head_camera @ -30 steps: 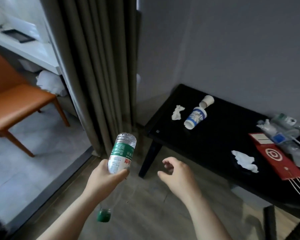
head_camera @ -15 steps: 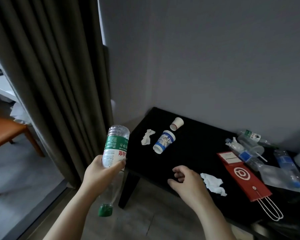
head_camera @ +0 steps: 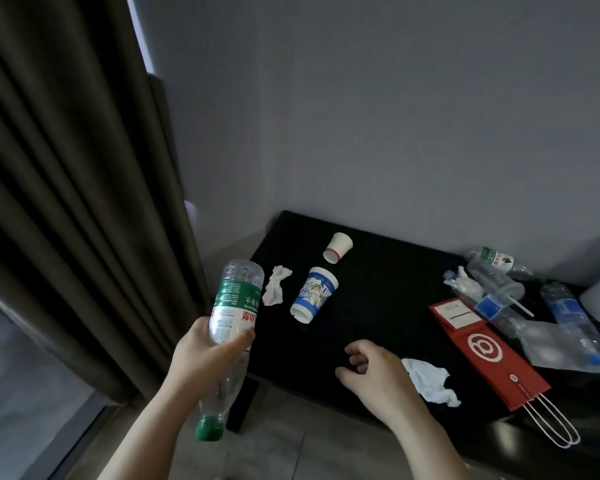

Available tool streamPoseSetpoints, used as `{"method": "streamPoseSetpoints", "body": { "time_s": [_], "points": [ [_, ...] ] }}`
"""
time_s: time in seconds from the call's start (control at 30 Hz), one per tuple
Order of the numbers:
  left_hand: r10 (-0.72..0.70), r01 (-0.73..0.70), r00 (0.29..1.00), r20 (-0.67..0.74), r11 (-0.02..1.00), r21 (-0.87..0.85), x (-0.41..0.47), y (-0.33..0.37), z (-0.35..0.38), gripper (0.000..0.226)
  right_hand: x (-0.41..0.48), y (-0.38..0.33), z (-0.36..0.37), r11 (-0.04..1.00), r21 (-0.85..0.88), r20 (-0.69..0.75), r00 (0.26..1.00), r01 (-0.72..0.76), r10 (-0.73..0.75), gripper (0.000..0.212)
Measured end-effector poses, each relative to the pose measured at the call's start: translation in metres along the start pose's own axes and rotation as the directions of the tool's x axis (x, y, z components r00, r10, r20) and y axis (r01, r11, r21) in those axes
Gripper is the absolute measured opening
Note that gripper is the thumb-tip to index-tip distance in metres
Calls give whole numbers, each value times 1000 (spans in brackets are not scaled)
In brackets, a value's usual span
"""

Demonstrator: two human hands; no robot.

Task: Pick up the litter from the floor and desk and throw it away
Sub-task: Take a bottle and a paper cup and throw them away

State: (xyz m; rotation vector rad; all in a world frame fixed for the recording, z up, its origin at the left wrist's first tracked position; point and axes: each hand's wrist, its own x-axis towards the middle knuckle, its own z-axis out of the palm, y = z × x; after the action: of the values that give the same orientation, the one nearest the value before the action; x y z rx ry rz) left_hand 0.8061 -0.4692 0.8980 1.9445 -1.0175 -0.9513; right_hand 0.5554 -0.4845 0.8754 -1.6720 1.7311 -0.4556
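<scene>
Head view: left hand [head_camera: 201,355] at 7 o'clock of frame, fingers and thumb wrapped round a clear plastic bottle [head_camera: 234,306] with a green label. The bottle is upended, green cap low toward 6, base up toward 12, off the bench's left end.

Right hand [head_camera: 374,372] at 5 o'clock, over the front edge of the black bench [head_camera: 378,296], fingers loosely curled, holding nothing. A crumpled white tissue [head_camera: 430,379] lies just beside it at its 3 o'clock.

On the bench:
- Second tissue [head_camera: 274,285] and blue printed cup [head_camera: 314,294], lying on its side, near the left end.
- Small paper cup [head_camera: 338,247], tipped over, at 12 of the blue cup.
- Red paper bag [head_camera: 489,355] flat at the right.
- Crushed plastic bottles [head_camera: 492,289] heaped at 1 o'clock of the bag.

Dark curtain [head_camera: 66,202] fills 9 o'clock.
</scene>
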Motion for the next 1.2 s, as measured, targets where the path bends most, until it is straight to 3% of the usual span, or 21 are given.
{"method": "streamPoseSetpoints", "body": {
  "time_s": [0.33, 0.6, 0.93, 1.2],
  "points": [
    [-8, 3, 994, 109, 999, 47, 119, 11, -51, 33, 69, -64, 46, 989, -42, -5, 990, -143, 143, 43],
    [-63, 46, 984, 169, 994, 100, 184, -4, -67, 38, 122, -100, 85, 983, -59, 16, 984, -175, 177, 45],
    [-109, 82, 985, 136, 978, 193, 227, -10, -82, 43, 214, -107, 121, 976, -111, 98, 975, -188, 199, 28],
    [-159, 112, 981, 111, 934, 340, 266, -15, -71, 54, 286, -81, 158, 960, -206, 76, 975, -188, 208, 30]
  ]
}}
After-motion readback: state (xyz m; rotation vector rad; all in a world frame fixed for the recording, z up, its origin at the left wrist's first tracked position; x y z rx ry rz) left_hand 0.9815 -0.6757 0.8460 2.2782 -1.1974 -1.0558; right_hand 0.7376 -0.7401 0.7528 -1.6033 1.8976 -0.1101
